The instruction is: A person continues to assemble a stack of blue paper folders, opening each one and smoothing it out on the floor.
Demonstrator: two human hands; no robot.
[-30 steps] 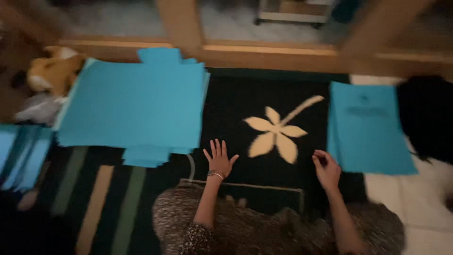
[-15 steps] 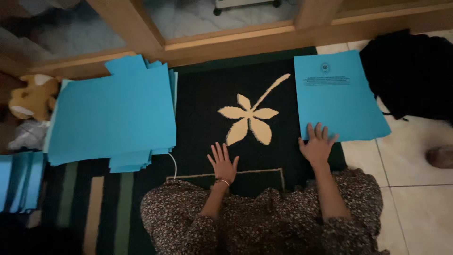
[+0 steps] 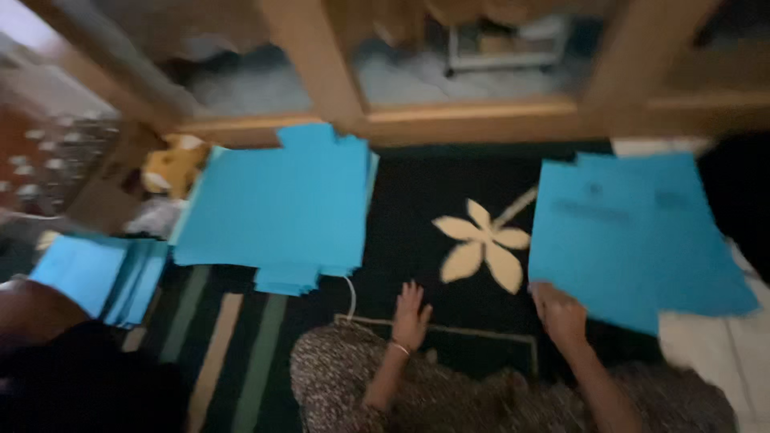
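My left hand lies flat with fingers spread on a dark rug that has a cream flower pattern. My right hand grips the near left corner of a blue printed sheet, lifted off a stack of blue sheets at the right. A large stack of unfolded blue paper folders lies on the rug to the left. The frame is blurred.
A smaller pile of blue sheets sits at far left. A plush toy lies near a wooden frame with glass panels at the back. A dark bag rests at the right on white tiles.
My right hand moved from resting flat on the blue stack to gripping one sheet and pulling it up and left. My view swung, and my left hand stayed on the rug.
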